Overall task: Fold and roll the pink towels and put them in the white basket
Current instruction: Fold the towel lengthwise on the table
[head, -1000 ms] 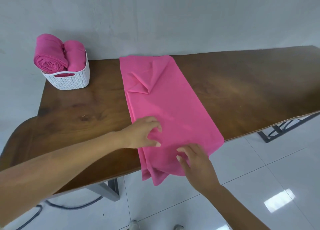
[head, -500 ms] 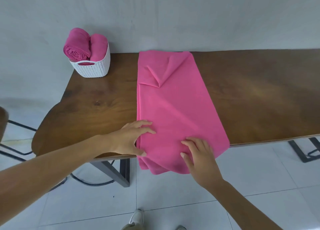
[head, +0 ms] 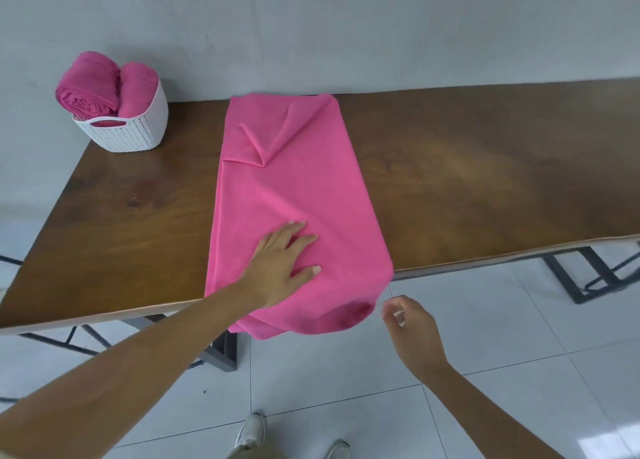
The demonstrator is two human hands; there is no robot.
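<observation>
Fingers (head: 306, 240) of left hand (head: 278, 268) lay straight, spread, pressing folded pink towel (head: 301, 181) at centre frame. Right hand (head: 412, 323) had left the cloth, loosely curled, empty, lower right. Rolling likely next; white basket (head: 138, 135) upper left.

Tabletop (head: 485, 181): cut off at the right edge. Right hand (head: 412, 323): fingertips blurred, any pinch unreadable. Rolled towels (head: 90, 84): lower parts hidden inside white basket (head: 138, 133). Left hand (head: 280, 264) covers a patch of pink towel (head: 294, 188). Shoes (head: 251, 431): clipped at the bottom edge.
</observation>
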